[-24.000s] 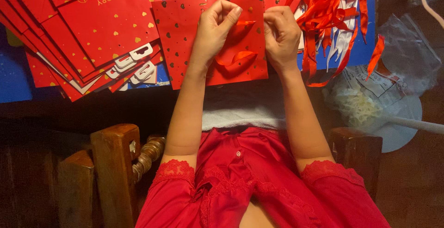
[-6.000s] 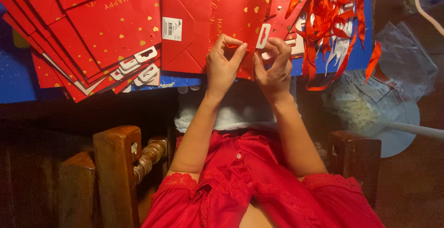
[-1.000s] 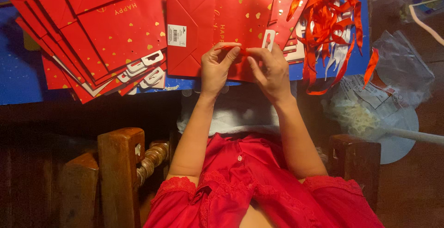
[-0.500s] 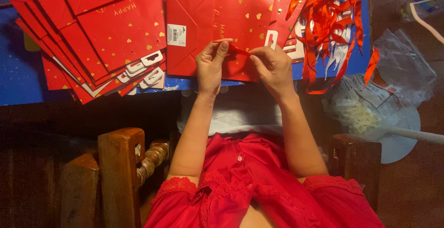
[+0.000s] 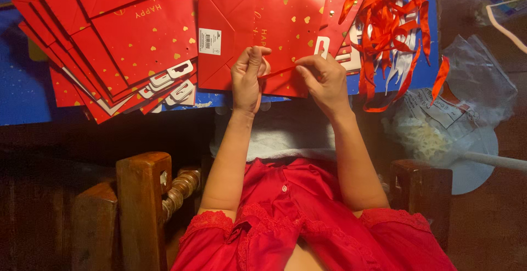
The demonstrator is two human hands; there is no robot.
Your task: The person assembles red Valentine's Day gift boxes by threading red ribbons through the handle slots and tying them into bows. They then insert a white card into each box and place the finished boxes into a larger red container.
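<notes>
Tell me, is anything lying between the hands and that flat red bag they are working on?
Nothing visible. The left hand and right hand rest directly over the red paper bag, pinching a thin red ribbon between them.

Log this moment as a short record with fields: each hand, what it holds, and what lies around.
left hand: pinches one end of a red ribbon
right hand: pinches the other end, ribbon pulled straight between the hands
under the hands: flat red gift bag with gold hearts, on a blue table
left of it: fanned stack of bags
right of it: pile of ribbons
far right: clear plastic wrap
near: wooden chair arm
</notes>
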